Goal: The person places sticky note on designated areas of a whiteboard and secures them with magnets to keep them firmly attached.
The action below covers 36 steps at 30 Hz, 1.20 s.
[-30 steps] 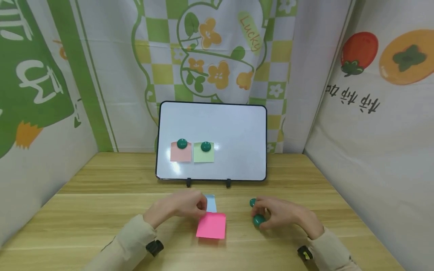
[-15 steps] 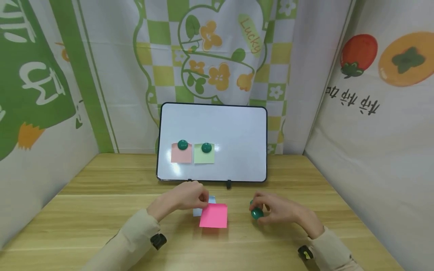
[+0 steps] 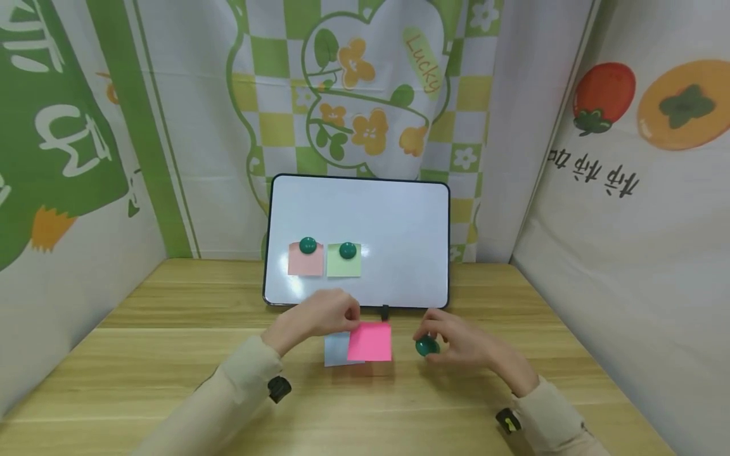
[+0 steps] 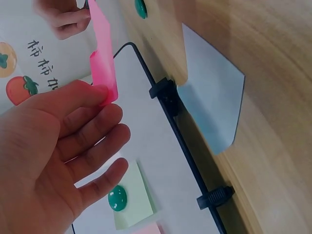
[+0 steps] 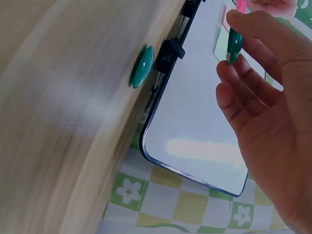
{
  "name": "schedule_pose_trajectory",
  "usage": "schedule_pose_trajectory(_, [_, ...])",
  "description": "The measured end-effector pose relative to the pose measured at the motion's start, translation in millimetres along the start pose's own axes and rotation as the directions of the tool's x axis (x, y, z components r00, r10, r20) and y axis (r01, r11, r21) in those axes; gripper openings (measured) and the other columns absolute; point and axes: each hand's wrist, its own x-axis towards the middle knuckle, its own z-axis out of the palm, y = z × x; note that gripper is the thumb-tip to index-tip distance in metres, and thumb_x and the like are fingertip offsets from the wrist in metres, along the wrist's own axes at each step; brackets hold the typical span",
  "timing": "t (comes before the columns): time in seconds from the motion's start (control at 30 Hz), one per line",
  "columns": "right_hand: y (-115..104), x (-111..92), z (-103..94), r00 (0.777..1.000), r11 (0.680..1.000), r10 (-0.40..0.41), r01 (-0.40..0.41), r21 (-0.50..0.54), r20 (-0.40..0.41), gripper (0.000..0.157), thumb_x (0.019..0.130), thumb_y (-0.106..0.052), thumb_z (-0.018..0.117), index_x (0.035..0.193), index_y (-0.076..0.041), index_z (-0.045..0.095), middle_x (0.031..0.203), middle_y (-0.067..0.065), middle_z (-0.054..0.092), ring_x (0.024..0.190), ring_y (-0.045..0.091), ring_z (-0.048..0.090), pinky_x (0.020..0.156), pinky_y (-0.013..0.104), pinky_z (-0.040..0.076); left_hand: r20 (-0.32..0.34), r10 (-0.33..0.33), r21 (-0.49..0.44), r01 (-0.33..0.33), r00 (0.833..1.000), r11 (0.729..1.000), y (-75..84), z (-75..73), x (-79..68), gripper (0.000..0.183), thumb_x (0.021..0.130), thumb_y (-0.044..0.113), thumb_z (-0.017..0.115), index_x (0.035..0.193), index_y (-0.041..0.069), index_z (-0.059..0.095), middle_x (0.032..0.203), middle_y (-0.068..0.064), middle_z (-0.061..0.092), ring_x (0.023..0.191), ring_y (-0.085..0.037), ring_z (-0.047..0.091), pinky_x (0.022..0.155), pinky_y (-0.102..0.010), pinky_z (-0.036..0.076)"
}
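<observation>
My left hand point(image 3: 319, 315) pinches a bright pink sticky note point(image 3: 371, 342) by its top left corner, between thumb and forefinger. In the head view the note hangs above the table and overlaps a light blue sticky note point(image 3: 338, 352) lying there. To the right, my right hand point(image 3: 469, 344) holds a round green magnet point(image 3: 426, 346) between thumb and fingertips, off the tabletop. Another green magnet point(image 5: 143, 67) lies on the table near the board's foot in the right wrist view; my right hand hides it in the head view.
A black-framed whiteboard point(image 3: 399, 221) stands behind the hands on small black feet point(image 3: 384, 312). On its lower left are a salmon note point(image 3: 305, 265) and a pale green note point(image 3: 344, 268), each under a green magnet. Printed curtains point(image 3: 365, 126) enclose the wooden table point(image 3: 142, 354).
Both hands have moved forward toward the board. The pink note has risen and shifted right, uncovering more of the blue note. The magnet in my right hand has moved forward and slightly left.
</observation>
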Motion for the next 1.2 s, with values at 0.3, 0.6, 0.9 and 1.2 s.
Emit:
schedule_pose_trajectory(0.3, [1, 11, -5.8, 0.999, 0.998, 0.006, -0.008, -0.06, -0.038, 0.026, 0.085, -0.015, 0.077, 0.11, -0.014, 0.069, 0.106, -0.003, 0.056, 0.093, 0.011, 0.058, 0.078, 0.031, 0.055, -0.066, 0.009, 0.046, -0.006, 0.998, 0.999, -2.1, -6.9, 18.3, 0.009, 0.091, 0.02, 0.07, 0.086, 0.015, 0.075, 0.077, 0.007, 0.069, 0.067, -0.006, 0.056, 0.067, -0.022, 0.051])
schedule_pose_trajectory(0.6, [1, 24, -10.7, 0.987, 0.991, -0.032, 0.01, -0.136, -0.159, 0.029, 0.085, -0.014, 0.077, 0.112, -0.008, 0.07, 0.106, 0.0, 0.058, 0.09, 0.009, 0.057, 0.08, 0.028, 0.055, -0.156, 0.007, 0.114, 0.011, 0.988, 0.993, -4.3, -13.2, 36.3, 0.009, 0.091, 0.021, 0.069, 0.089, 0.014, 0.076, 0.074, 0.006, 0.067, 0.066, -0.007, 0.055, 0.065, -0.021, 0.049])
schedule_pose_trajectory(0.9, [1, 38, -14.1, 0.957, 0.98, -0.031, -0.028, -0.199, -0.287, 0.028, 0.083, -0.013, 0.079, 0.109, -0.009, 0.07, 0.107, 0.004, 0.059, 0.089, 0.014, 0.059, 0.074, 0.029, 0.058, -0.181, 0.009, 0.143, 0.017, 0.983, 0.99, -2.4, -22.8, 54.0, 0.01, 0.091, 0.017, 0.067, 0.09, 0.012, 0.076, 0.072, 0.003, 0.066, 0.062, -0.009, 0.053, 0.058, -0.02, 0.044])
schedule_pose_trajectory(1.2, [1, 50, -19.1, 0.933, 0.969, -0.052, -0.039, -0.245, -0.355, 0.033, 0.08, -0.016, 0.084, 0.109, -0.01, 0.07, 0.106, 0.004, 0.059, 0.089, 0.014, 0.058, 0.077, 0.03, 0.057, -0.208, 0.034, 0.2, 0.008, 0.978, 0.98, -5.9, -26.8, 64.7, 0.011, 0.091, 0.017, 0.066, 0.091, 0.011, 0.076, 0.076, 0.002, 0.069, 0.062, -0.009, 0.053, 0.059, -0.021, 0.045])
